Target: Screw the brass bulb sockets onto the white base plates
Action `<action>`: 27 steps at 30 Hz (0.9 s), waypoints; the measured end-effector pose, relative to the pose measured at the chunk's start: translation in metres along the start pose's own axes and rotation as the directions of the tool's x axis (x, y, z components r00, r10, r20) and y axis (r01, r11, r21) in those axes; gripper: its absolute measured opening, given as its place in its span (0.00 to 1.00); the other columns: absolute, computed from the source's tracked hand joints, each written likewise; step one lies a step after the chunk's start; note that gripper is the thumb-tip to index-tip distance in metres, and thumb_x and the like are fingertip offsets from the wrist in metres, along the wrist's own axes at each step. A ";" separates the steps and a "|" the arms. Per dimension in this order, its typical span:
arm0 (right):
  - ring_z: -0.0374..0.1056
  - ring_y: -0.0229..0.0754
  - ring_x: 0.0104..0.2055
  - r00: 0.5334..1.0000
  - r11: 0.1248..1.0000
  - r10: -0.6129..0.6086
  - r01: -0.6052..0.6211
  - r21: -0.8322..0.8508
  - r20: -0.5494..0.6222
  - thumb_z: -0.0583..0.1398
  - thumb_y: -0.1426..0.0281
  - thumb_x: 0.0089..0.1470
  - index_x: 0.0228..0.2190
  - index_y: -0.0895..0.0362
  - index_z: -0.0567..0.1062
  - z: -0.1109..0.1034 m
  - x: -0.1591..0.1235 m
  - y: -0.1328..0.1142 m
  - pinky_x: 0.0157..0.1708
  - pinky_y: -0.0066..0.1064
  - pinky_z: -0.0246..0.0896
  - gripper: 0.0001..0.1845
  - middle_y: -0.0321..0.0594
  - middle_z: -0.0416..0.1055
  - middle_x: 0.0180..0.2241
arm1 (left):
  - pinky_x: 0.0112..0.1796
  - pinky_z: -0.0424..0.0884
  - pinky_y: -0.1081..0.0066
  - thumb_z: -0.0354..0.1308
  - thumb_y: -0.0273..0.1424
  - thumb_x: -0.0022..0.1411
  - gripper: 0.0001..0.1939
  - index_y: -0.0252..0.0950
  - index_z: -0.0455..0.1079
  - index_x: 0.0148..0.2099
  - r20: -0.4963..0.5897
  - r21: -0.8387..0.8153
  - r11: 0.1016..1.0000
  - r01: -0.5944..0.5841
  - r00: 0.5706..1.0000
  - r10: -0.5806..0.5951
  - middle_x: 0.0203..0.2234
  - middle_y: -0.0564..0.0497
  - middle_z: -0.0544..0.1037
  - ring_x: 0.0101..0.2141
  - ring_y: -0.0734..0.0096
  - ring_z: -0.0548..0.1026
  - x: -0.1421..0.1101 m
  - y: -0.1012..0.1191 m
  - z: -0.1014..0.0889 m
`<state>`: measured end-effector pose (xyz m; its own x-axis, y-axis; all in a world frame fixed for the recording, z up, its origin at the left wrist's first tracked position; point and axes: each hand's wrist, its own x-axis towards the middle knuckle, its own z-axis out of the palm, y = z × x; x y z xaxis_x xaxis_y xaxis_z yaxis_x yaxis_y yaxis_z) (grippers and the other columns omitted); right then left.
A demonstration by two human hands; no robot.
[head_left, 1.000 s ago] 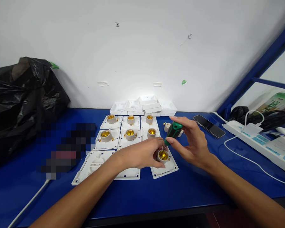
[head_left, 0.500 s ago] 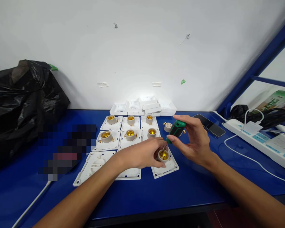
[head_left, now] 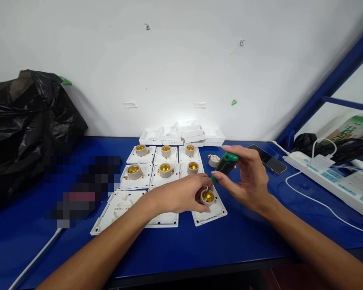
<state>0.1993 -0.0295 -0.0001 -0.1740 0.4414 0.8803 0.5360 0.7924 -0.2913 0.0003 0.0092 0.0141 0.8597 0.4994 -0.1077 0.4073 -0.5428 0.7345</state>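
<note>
Barely anything has shifted since 1.0 s ago: the green-handled screwdriver (head_left: 225,164) has tipped a little further toward the right, and both my hands sit where they were. Its thin shaft runs down-left from the handle to the beige lamp socket with a brass threaded core (head_left: 207,197), which stands on a white square plastic base plate (head_left: 210,211) near the front edge of the blue table (head_left: 199,249), right of centre.

My right hand (head_left: 245,181) is closed around the handle, thumb below and fingers over the top. My left hand (head_left: 178,195) is curled against the socket's left side, pinching it in place; the fingertips are partly hidden behind the socket.

To do this well, I judge the tip must stay seated in the small side screw, the shaft in line with it, and the left hand should press down so the plate does not swivel.

Behind it, 6 more plates with sockets (head_left: 165,169) lie in 2 rows, then a stack of white plastic covers (head_left: 184,135) toward the back edge. 1 loose beige socket (head_left: 213,160) lies just beside the handle. At the right are a black phone (head_left: 268,160) and a white power strip (head_left: 335,181); at the left, a black plastic bag (head_left: 27,125).
</note>
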 end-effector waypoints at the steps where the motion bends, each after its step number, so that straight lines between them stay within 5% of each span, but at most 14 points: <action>1: 0.73 0.44 0.43 1.000 1.000 -0.002 0.002 -0.006 -0.006 0.69 0.71 0.54 0.61 0.43 0.65 0.000 0.000 0.000 0.31 0.35 0.74 0.36 0.39 0.74 0.50 | 0.32 0.66 0.69 0.67 0.34 0.57 0.15 0.37 0.65 0.41 -0.002 0.001 1.000 -0.003 1.000 0.003 0.34 0.53 0.70 0.31 0.71 0.69 0.000 0.000 0.000; 13: 0.71 0.44 0.38 0.996 0.998 -0.040 0.037 -0.048 -0.082 0.70 0.69 0.53 0.60 0.42 0.66 0.001 0.001 0.001 0.28 0.36 0.72 0.36 0.38 0.72 0.44 | 0.33 0.67 0.69 0.67 0.36 0.58 0.16 0.37 0.67 0.45 0.010 -0.013 1.000 0.003 1.000 -0.003 0.37 0.52 0.70 0.34 0.69 0.70 0.000 0.000 0.000; 27: 0.71 0.44 0.36 0.999 1.000 -0.021 0.021 -0.020 -0.038 0.68 0.73 0.54 0.60 0.42 0.65 0.001 0.000 -0.001 0.28 0.37 0.72 0.35 0.38 0.74 0.43 | 0.34 0.67 0.68 0.66 0.36 0.58 0.16 0.37 0.68 0.45 0.006 -0.022 0.999 0.028 1.000 -0.028 0.38 0.51 0.72 0.35 0.67 0.71 -0.002 0.001 -0.001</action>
<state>0.1983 -0.0297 -0.0002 -0.1542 0.4081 0.8998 0.5489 0.7927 -0.2654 -0.0007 0.0083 0.0159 0.8497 0.5103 -0.1323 0.4245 -0.5134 0.7458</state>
